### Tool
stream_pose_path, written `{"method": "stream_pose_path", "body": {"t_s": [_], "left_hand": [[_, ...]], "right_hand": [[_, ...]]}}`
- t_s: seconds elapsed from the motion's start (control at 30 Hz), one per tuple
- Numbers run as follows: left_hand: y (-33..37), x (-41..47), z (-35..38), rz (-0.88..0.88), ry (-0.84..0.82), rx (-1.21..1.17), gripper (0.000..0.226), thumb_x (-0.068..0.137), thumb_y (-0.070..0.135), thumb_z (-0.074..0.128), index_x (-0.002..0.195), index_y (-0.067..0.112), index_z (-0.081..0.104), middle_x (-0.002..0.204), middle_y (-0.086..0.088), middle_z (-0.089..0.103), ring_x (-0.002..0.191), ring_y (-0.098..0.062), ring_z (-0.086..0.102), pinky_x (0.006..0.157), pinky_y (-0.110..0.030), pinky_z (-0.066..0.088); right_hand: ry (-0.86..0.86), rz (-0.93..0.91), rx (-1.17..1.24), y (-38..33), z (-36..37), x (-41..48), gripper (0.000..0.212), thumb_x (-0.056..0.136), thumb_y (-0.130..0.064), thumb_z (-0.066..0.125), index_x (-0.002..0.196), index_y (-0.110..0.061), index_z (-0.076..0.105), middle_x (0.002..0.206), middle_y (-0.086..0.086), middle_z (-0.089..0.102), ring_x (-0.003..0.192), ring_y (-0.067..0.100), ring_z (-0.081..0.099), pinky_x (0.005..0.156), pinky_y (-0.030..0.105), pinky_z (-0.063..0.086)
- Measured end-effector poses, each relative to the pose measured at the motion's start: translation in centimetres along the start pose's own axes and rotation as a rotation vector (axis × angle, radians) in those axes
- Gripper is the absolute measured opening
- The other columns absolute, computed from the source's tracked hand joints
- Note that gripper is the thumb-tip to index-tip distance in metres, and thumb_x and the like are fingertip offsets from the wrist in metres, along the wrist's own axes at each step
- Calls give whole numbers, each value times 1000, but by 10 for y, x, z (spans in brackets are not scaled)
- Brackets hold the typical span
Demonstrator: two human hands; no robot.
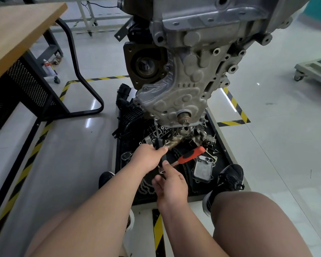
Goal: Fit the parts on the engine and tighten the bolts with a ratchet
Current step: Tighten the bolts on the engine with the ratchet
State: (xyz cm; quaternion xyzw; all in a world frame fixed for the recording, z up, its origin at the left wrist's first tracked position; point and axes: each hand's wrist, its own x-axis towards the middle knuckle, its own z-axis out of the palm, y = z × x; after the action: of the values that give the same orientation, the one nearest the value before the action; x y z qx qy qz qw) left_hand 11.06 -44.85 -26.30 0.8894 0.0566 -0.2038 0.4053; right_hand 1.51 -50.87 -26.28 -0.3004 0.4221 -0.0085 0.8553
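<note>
The grey engine [183, 86] hangs on a stand, its timing cover facing me. A thin extension shaft [156, 129] rises from a black driver handle [163, 157] to a bolt at the cover's lower left edge. My left hand [146, 160] grips the upper part of that black handle. My right hand [171, 184] sits just below, its thumb on the handle's lower end, where it holds the head end of a ratchet. The ratchet's red and black grip [192, 154] sticks out to the right. The ratchet head is hidden by my fingers.
A black floor tray [224, 154] under the engine holds loose parts: a rusty exhaust manifold [176, 142], a silver oil cooler [203, 168], a black intake manifold [128, 112], a chain. A wooden table [17, 34] stands on the left. My shoes and knees flank the tray.
</note>
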Motion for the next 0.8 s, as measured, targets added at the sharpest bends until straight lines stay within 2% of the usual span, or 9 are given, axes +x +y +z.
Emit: {"method": "stream_pose_path", "body": {"t_s": [0.2,0.4,0.6,0.8], "left_hand": [[0,0,-2,-20,8,-2,50,86,48,63,52,18,43,28,12,34,23,-3,34,42,-22,26],[0,-2,-4,-33,4,-4,52,87,48,63,52,18,38,26,11,31,20,-5,32,27,-13,20],[0,-3,-5,-36,0,-20,51,86,49,63,52,19,41,27,13,32,21,-4,32,28,-11,20],[1,-4,-5,-29,-4,-17,49,85,51,63,53,20,43,28,13,34,22,-3,34,32,-15,23]], "right_hand": [[22,33,-14,1,0,4,21,88,-23,71,93,-5,61,47,-4,59,34,8,41,44,23,48],[42,70,19,2,-1,6,30,87,-26,73,103,-2,65,68,3,59,35,8,39,43,21,47],[31,121,54,-2,0,6,26,86,-29,74,92,-5,67,54,-2,65,34,7,37,42,20,46],[12,131,55,-4,0,5,25,87,-33,72,87,-8,66,61,2,64,33,6,36,41,20,46]]}}
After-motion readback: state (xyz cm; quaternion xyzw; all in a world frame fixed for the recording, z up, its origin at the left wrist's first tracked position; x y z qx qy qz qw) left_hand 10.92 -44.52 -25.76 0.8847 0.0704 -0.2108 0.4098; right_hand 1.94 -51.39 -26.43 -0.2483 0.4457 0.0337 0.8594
